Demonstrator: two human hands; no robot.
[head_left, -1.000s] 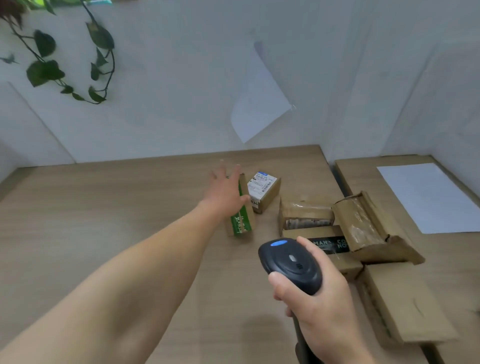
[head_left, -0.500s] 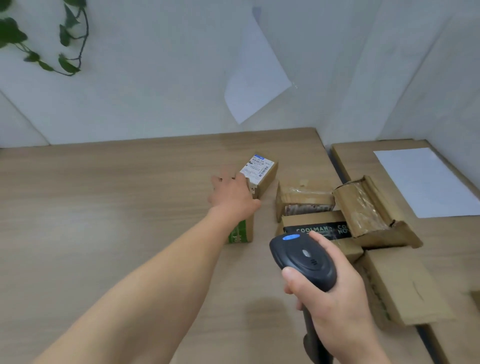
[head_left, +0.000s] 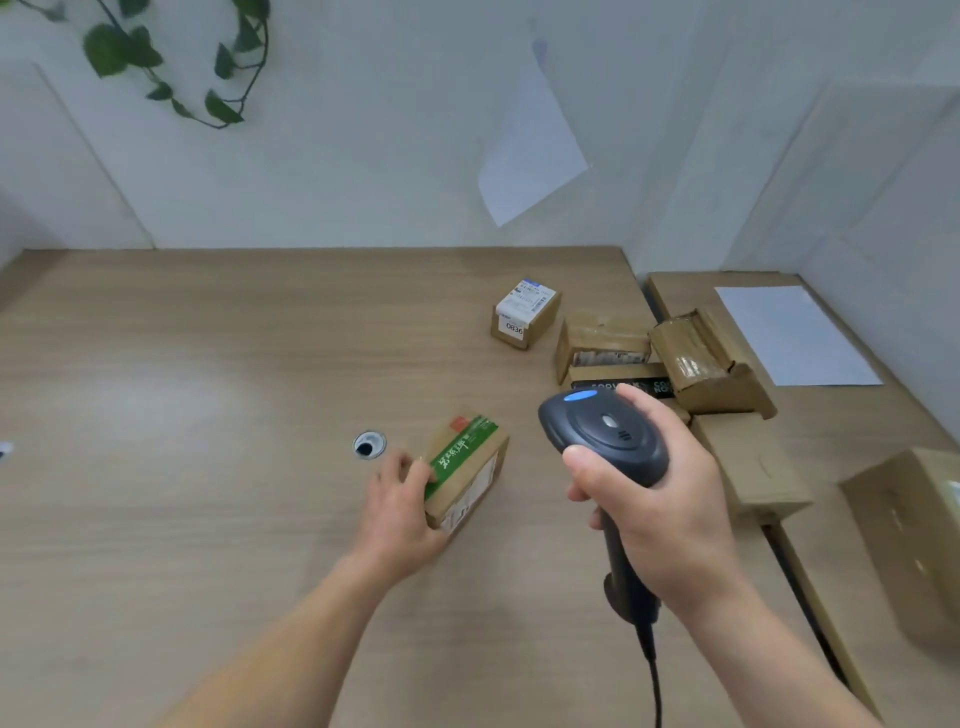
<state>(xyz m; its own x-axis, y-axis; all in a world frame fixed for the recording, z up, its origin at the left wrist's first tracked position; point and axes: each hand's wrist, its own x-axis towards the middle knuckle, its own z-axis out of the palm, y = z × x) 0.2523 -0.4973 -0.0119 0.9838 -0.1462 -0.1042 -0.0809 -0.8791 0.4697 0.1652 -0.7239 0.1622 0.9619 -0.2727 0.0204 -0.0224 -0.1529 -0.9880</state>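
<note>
Risk: green-banded box (head_left: 470, 470) may slide or tip, as only fingertips hold its left edge, so the scan misses the label
Left grip (head_left: 400, 512): fingers curled on the box, mid surface (head_left: 208, 395), arm stretched forward
Right grip (head_left: 662, 499): wrapped round the scanner (head_left: 605, 434), raised right of the box

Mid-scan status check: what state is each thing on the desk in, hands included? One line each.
green-banded box, closed, white label on its right side.
left hand, grips the green-banded box's near end.
scanner, held off the desk, cable hanging.
right hand, curled round the scanner's handle.
small labelled box, closed, standing apart.
crushed box, dented, end flap open, resting on taped boxes.
paper sheet, lying flat.
</note>
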